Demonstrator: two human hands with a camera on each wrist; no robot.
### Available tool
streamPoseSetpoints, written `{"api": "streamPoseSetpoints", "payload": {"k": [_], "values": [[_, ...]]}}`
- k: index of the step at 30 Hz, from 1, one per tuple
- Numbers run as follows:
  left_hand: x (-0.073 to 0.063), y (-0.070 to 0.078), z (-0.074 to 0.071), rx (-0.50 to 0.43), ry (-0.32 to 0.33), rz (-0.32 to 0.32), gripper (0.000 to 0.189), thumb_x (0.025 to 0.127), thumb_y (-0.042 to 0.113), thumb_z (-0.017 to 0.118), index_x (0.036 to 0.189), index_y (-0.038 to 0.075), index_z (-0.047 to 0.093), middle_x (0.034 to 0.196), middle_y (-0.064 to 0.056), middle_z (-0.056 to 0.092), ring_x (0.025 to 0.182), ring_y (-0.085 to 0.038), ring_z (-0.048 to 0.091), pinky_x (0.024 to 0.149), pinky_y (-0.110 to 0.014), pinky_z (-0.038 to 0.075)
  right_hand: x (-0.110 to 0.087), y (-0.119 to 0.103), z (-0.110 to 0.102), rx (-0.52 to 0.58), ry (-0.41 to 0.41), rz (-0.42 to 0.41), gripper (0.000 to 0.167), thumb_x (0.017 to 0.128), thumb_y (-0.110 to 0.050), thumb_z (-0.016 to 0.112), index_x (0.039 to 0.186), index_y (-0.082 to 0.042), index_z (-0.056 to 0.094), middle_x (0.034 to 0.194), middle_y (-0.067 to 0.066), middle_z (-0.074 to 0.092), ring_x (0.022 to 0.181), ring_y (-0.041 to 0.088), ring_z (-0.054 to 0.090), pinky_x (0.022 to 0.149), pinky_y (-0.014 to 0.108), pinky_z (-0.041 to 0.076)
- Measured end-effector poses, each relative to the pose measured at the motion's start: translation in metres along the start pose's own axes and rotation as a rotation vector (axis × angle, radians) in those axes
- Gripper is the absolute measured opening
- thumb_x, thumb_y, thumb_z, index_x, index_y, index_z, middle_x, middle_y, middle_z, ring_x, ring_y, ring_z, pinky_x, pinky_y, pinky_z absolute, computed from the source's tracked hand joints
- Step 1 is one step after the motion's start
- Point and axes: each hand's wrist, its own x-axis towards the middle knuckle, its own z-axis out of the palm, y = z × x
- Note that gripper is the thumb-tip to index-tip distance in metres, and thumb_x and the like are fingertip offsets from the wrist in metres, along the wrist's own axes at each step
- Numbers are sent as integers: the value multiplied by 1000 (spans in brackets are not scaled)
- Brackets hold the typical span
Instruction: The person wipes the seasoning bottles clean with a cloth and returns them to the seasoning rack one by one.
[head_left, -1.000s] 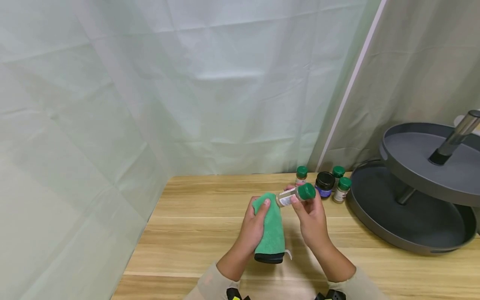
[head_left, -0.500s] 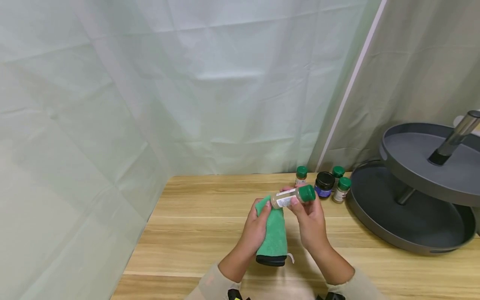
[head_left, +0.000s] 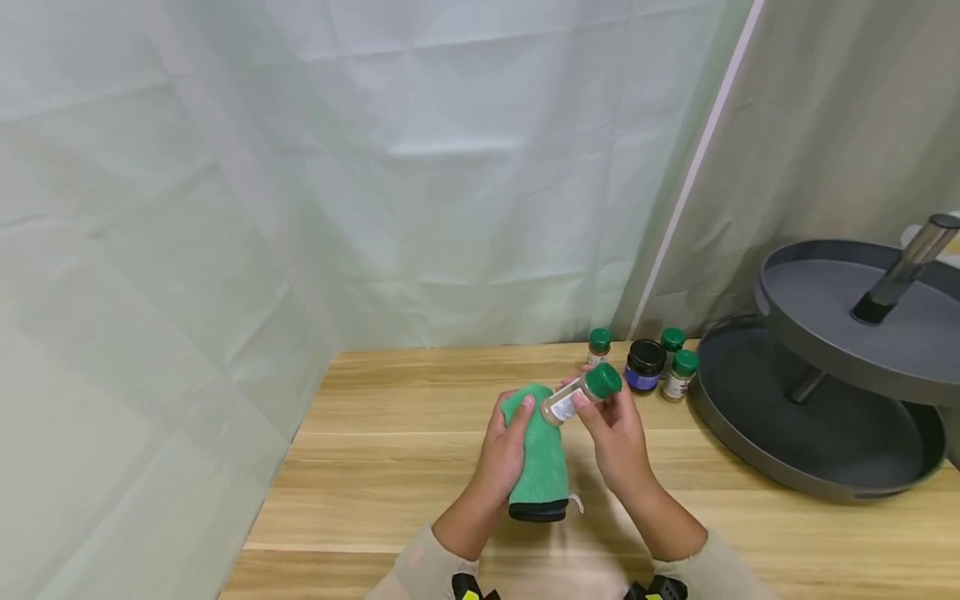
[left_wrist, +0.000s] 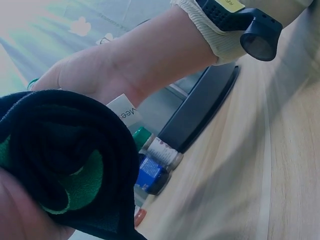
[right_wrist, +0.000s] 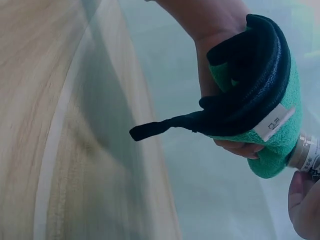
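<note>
A folded green cloth with a black hem hangs from my left hand, thumb on top of it. My right hand holds a clear spice jar with a green cap and white label, tilted so its base meets the cloth. In the left wrist view the rolled black hem of the cloth fills the near side. From the right wrist view, the cloth shows a black loop and a white tag, and the jar's base touches its end.
Behind the hands stand a black-lidded jar and green-capped spice jars, another jar slightly left. A dark two-tier round tray stands at right on the wooden table. Pale curtains hang behind.
The jar's base has shifted down and left against the cloth, and the jar is tilted more steeply. Both hands keep their holds. The whole view has shifted slightly.
</note>
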Motion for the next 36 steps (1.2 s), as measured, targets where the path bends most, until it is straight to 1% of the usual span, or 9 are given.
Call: {"api": "streamPoseSetpoints", "payload": {"k": [6, 11, 14, 17, 22, 27, 32, 35, 36], "values": [[0, 2, 0, 19, -21, -8, 46, 103, 55, 46, 134, 20, 45, 103, -3, 61, 85, -15, 63, 71, -32, 56, 3, -4, -3, -52, -1, 6, 42, 100, 2, 56, 140, -5, 46, 121, -2, 66, 116, 12, 64, 96, 22, 53], [-1, 3, -1, 1, 2, -2, 47, 104, 52, 49, 134, 17, 45, 103, -3, 59, 85, -15, 62, 72, -32, 55, 5, -7, -8, -82, -30, 6, 48, 100, 3, 55, 146, -6, 44, 130, -2, 61, 121, 9, 61, 99, 20, 51], [-1, 3, -1, 0, 17, -11, 46, 103, 52, 49, 134, 17, 45, 103, -3, 57, 86, -15, 61, 72, -32, 54, 7, -8, -12, -99, -20, 9, 50, 100, 3, 56, 148, -7, 44, 134, -1, 57, 120, 11, 59, 99, 20, 51], [-1, 3, -3, -1, 27, -28, 46, 103, 52, 49, 135, 19, 45, 104, -4, 56, 86, -17, 60, 73, -33, 54, 9, -9, -16, -106, 16, 34, 50, 99, 2, 58, 147, -8, 45, 138, 0, 55, 120, 12, 58, 98, 20, 50], [-3, 3, -4, -13, 27, -38, 46, 103, 51, 50, 135, 19, 45, 104, -4, 55, 87, -17, 59, 74, -33, 54, 11, -11, -25, -98, 96, 91, 43, 99, -2, 61, 139, -11, 47, 127, 0, 58, 113, 8, 59, 92, 17, 51], [-3, 4, -5, -8, 35, -38, 45, 103, 51, 50, 134, 19, 45, 103, -2, 55, 87, -17, 58, 74, -31, 52, 14, -12, -38, -118, 163, 115, 38, 98, -3, 63, 131, -15, 50, 119, -3, 60, 108, 8, 60, 90, 17, 51], [-3, 3, -6, 3, 39, -42, 45, 103, 52, 51, 134, 19, 45, 103, -2, 54, 87, -17, 57, 75, -31, 52, 15, -12, -50, -133, 213, 113, 35, 98, -4, 63, 130, -14, 51, 124, 4, 60, 111, 9, 60, 92, 16, 50], [-3, 1, -8, 13, 40, -46, 45, 103, 53, 50, 134, 20, 46, 104, -2, 54, 88, -17, 57, 76, -31, 52, 17, -11, -58, -117, 241, 96, 34, 99, -4, 62, 131, -11, 52, 129, 9, 59, 113, 12, 59, 94, 16, 49], [-2, 1, -8, 15, 41, -45, 45, 103, 53, 50, 134, 20, 46, 104, -2, 54, 88, -17, 57, 76, -31, 52, 17, -10, -61, -114, 254, 93, 33, 99, -4, 62, 130, -11, 53, 129, 8, 60, 114, 12, 59, 94, 16, 49]]}}
